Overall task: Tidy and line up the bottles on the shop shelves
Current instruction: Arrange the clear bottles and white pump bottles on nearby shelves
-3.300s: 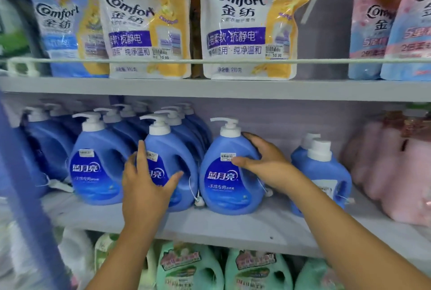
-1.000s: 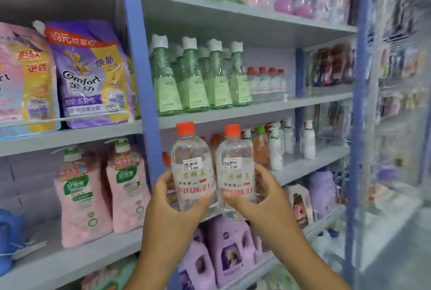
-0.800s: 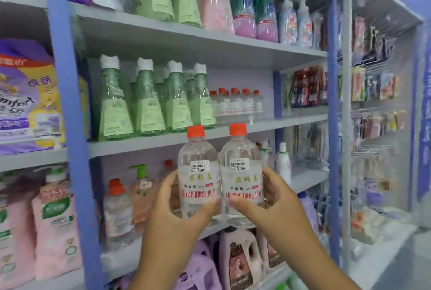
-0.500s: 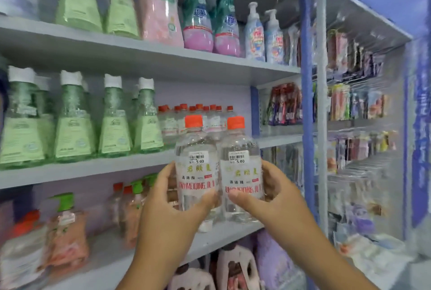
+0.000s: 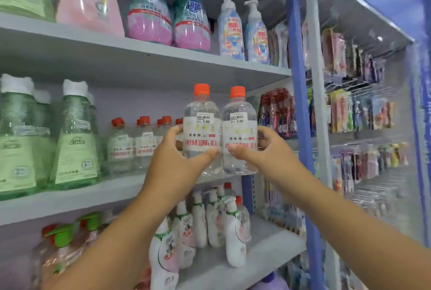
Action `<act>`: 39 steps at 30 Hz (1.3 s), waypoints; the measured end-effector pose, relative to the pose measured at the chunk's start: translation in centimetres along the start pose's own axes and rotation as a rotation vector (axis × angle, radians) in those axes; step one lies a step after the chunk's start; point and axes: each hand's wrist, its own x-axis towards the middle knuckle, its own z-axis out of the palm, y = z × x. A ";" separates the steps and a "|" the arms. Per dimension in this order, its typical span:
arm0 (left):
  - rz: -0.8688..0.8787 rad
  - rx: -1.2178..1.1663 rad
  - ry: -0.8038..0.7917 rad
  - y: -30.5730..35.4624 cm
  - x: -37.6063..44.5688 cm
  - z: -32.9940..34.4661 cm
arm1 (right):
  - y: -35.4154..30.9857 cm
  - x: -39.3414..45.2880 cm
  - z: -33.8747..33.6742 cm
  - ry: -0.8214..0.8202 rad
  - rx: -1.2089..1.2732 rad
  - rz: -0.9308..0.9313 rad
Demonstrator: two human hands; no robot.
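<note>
Two clear bottles with orange caps were up in front of the middle shelf, one in each of the hands. The left hand was wrapped round the left bottle, thumb across the label and fingers behind; the right hand was clamped on the right bottle the same way. Both stood upright, side by side and touching, price stickers facing out, probably so they could go down as a matched pair with labels already squared to the aisle.

Their bases sat about level with the shelf's front edge; whether they rested on it or hung just clear of it could not be told. Just to the left stood a row of the same bottles, which would explain the carry: these two seemed to belong at the open right end of that row. Further left were tall green bottles with white caps. Pump bottles stood on the shelf above, and white bottles on the one below.

The next move looked like setting both down together, flush with the row's front line, without knocking the neighbours.
</note>
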 end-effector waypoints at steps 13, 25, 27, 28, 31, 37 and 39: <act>-0.242 0.325 0.037 -4.7 9.7 9.2 | 13.2 17.8 -4.5 -0.253 -0.160 0.121; -0.471 0.776 0.015 -4.4 16.6 16.7 | 16.0 29.7 -3.8 -0.702 -0.419 0.167; -0.514 0.878 0.018 -4.7 18.2 17.6 | 16.3 31.2 -2.7 -0.759 -0.440 0.181; -0.531 0.901 0.014 -4.9 18.9 17.9 | 16.5 31.9 -2.1 -0.784 -0.446 0.186; -0.531 0.959 0.015 -6.2 21.0 18.5 | 17.5 33.4 -0.5 -0.832 -0.422 0.159; -0.479 1.181 -0.062 -8.4 22.3 18.8 | 20.0 33.8 2.0 -0.816 -0.255 0.045; -0.487 1.219 -0.090 -8.5 22.7 18.6 | 20.3 34.1 2.2 -0.825 -0.230 0.048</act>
